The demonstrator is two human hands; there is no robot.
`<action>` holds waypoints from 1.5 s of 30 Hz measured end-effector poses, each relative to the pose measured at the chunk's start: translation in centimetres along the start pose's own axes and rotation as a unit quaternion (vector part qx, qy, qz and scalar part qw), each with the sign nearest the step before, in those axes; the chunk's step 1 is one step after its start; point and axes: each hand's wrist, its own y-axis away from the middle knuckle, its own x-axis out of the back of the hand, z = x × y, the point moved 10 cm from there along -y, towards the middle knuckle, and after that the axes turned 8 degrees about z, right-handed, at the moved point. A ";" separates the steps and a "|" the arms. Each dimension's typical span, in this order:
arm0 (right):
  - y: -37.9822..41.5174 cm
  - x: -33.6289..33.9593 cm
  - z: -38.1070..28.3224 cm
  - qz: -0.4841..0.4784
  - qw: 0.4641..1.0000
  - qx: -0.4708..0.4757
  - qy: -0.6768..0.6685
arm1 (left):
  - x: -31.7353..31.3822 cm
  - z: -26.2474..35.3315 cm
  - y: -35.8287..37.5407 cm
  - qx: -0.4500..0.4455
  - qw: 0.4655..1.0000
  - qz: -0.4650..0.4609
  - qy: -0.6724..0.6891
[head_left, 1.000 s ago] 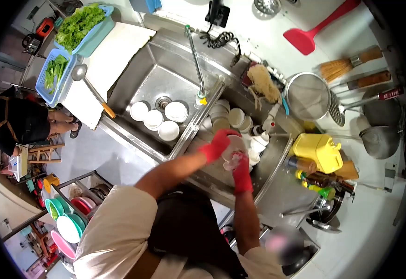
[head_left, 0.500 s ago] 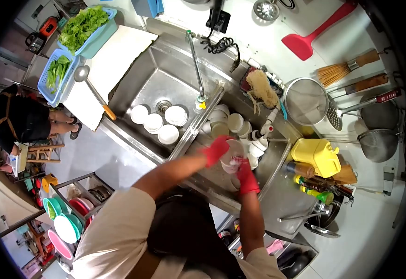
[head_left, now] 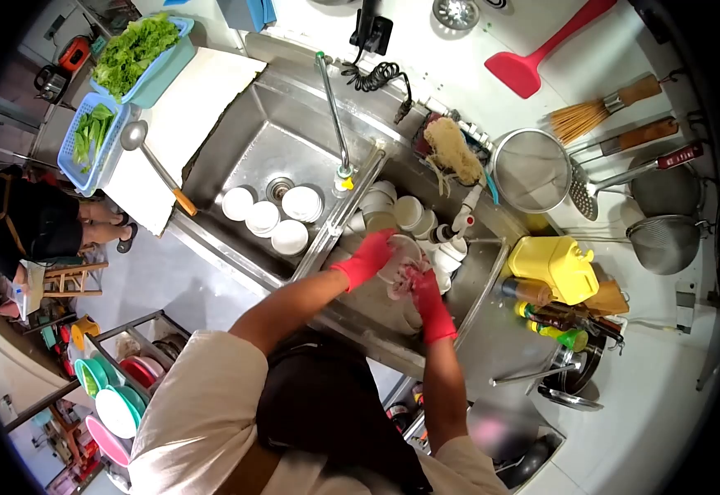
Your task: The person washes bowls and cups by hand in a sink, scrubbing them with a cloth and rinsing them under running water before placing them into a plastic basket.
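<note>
Both of my hands wear red gloves and are over the right sink basin (head_left: 477,307). My left hand (head_left: 367,261) closes on the rim of a pale bowl (head_left: 396,257), which is tilted above the basin. My right hand (head_left: 429,304) is at the bowl's near right side with curled fingers. Something whitish shows at its fingertips, too small to make out. Behind the bowl, several white bowls (head_left: 409,212) lie stacked and leaning in the same basin. In the left sink basin (head_left: 253,169), several white bowls (head_left: 290,238) sit in small stacks near the drain.
A faucet (head_left: 335,115) rises by the divider. A ladle (head_left: 158,165) lies on the white board (head_left: 203,107) at left, beside baskets of greens (head_left: 137,54). A yellow jug (head_left: 554,268) and bottles (head_left: 558,334) stand at right. Strainers (head_left: 531,171) hang on the wall. Another person (head_left: 34,214) is far left.
My left hand, blurred before, now shows clearly on the bowl's rim. The bowl and both hands have shifted slightly left in view, and the whole view has shifted a little too.
</note>
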 end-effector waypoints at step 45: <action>-9.3 -23.2 -8.1 -0.101 0.989 0.061 0.086 | 27.3 -12.8 -1.9 0.280 0.916 0.266 -0.112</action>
